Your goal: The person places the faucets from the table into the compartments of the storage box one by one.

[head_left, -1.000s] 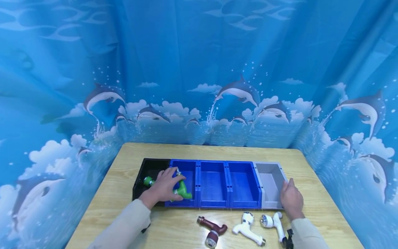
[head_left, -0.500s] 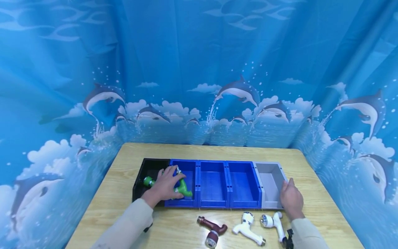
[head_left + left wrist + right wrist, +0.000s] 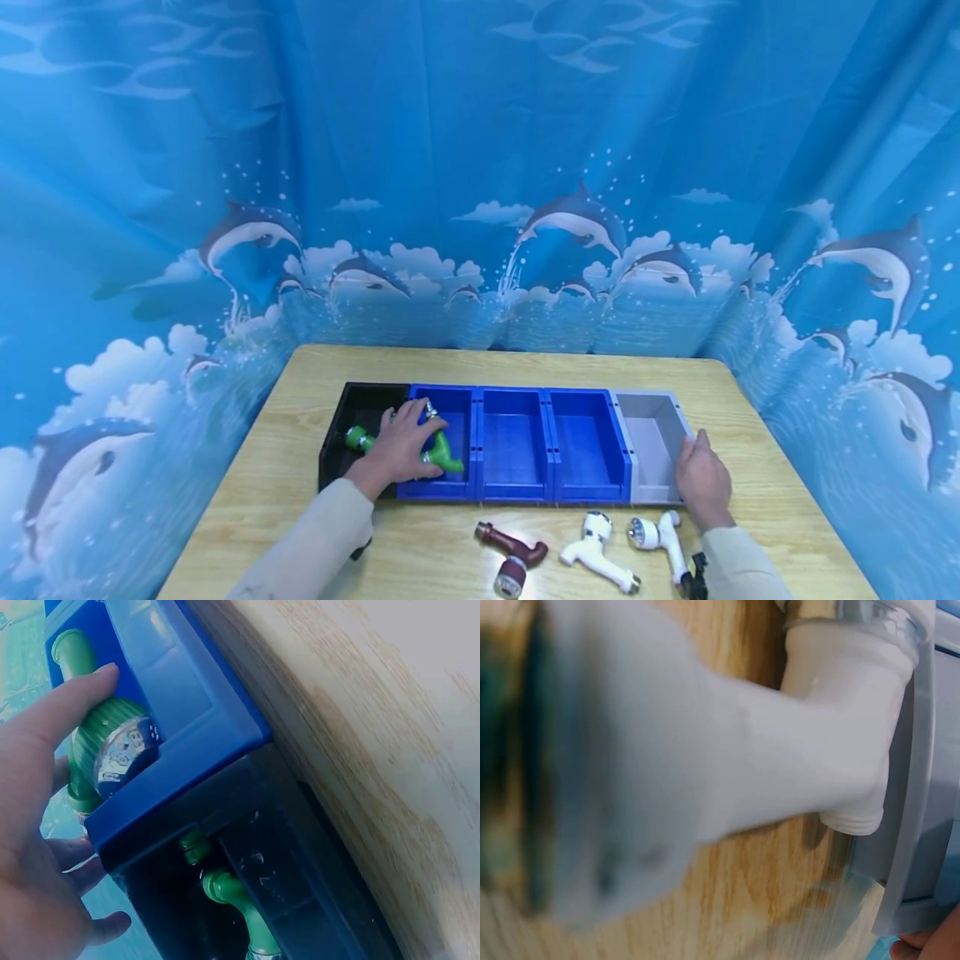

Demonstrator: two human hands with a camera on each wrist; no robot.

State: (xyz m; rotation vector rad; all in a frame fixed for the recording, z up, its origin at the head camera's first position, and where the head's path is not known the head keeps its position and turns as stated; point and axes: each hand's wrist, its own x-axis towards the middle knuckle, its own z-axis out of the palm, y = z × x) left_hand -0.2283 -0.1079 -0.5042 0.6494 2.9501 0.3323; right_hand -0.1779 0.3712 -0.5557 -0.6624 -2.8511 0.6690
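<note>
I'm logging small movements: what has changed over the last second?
The left sleeve edged right; the green faucet, held by the left hand throughout, shifted slightly forward. Nothing was let go. The right hand at the gray bin, the maroon faucet and both white faucets stayed put.

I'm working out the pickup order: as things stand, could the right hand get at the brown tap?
Probably yes. The brown tap lies uncovered on the table. The right hand, at the edge of the gray bin, would likely need to leave it and cross over two white taps.
</note>
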